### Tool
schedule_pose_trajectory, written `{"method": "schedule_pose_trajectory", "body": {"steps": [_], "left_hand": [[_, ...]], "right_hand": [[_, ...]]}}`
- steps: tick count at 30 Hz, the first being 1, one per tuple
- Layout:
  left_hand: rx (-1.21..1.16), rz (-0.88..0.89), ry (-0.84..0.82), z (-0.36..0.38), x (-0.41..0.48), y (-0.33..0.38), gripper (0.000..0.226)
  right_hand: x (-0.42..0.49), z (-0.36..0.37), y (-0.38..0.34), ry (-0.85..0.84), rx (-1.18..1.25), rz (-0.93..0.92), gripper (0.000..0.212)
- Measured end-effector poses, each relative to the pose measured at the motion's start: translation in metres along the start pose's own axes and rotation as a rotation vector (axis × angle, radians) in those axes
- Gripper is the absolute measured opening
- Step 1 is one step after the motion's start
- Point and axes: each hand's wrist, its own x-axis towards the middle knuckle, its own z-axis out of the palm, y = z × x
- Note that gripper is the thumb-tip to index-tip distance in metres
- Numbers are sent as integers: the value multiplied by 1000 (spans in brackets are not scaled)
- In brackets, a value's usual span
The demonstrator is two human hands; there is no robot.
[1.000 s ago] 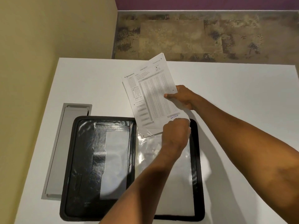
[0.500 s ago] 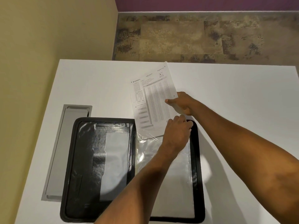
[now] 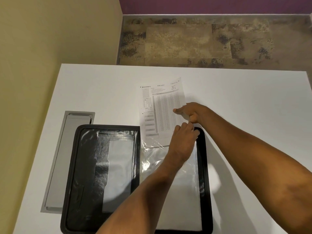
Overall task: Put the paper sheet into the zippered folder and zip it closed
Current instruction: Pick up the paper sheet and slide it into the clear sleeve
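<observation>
The head view looks down on a white tabletop [image 3: 236, 102] whose left edge runs along a yellowish wall [image 3: 42, 48], with patterned carpet [image 3: 194, 41] beyond the far edge. A grey cable hatch [image 3: 67, 154] is set into the tabletop near the left edge, and the open black folder [image 3: 84, 166] lies just right of it, partly overlapping it, at the near edge. The paper sheet [image 3: 162, 112] sticks out past the folder's far edge, its lower end tucked under a clear plastic sleeve [image 3: 152, 159] on the folder's right half. The right hand [image 3: 190, 112] pinches the sheet's right edge between thumb and fingers. The left hand [image 3: 183, 141], fingers curled, pinches at the sleeve's top right corner; exactly what it grips cannot be told. Both forearms hide much of the sleeve, and the folder's near edge is cut off. The printed header seems to read "VIDYAPEETH"; the grid below is too fine to read.
</observation>
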Motion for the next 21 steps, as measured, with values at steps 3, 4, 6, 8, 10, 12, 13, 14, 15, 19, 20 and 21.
{"method": "schedule_pose_trajectory", "body": {"steps": [3, 4, 6, 8, 10, 12, 13, 14, 15, 19, 20, 21], "left_hand": [[5, 4, 24, 4, -1, -2, 14], [5, 5, 30, 4, -1, -3, 14], [2, 7, 41, 4, -2, -4, 13], [-11, -12, 49, 1, -1, -3, 8], [-41, -46, 56, -3, 1, -3, 5], [-74, -75, 52, -7, 3, -4, 9], [-87, -83, 50, -8, 3, -4, 12], [-98, -85, 49, -9, 3, -5, 14], [-106, -85, 43, -10, 3, -6, 17], [-124, -105, 10, -10, 5, -9, 25], [-122, -108, -2, -10, 6, -9, 26], [-118, -107, -16, -11, 7, -9, 25]], "right_hand": [[-3, 1, 2, 27, -2, -21, 96], [-4, 2, 3, 42, -1, -34, 97], [-5, 3, 7, 32, 13, -51, 97], [-8, 3, 11, 7, 93, -64, 96], [-13, 1, 16, -9, 192, -65, 90], [-19, -3, 19, -38, 212, -95, 73], [-21, -6, 20, -34, 210, -119, 60], [-22, -8, 21, -17, 222, -145, 44], [-23, -11, 22, 10, 246, -177, 29], [-23, -22, 30, 95, 249, -261, 7], [-24, -25, 32, 85, 230, -265, 11], [-25, -27, 35, 72, 213, -267, 12]]}}
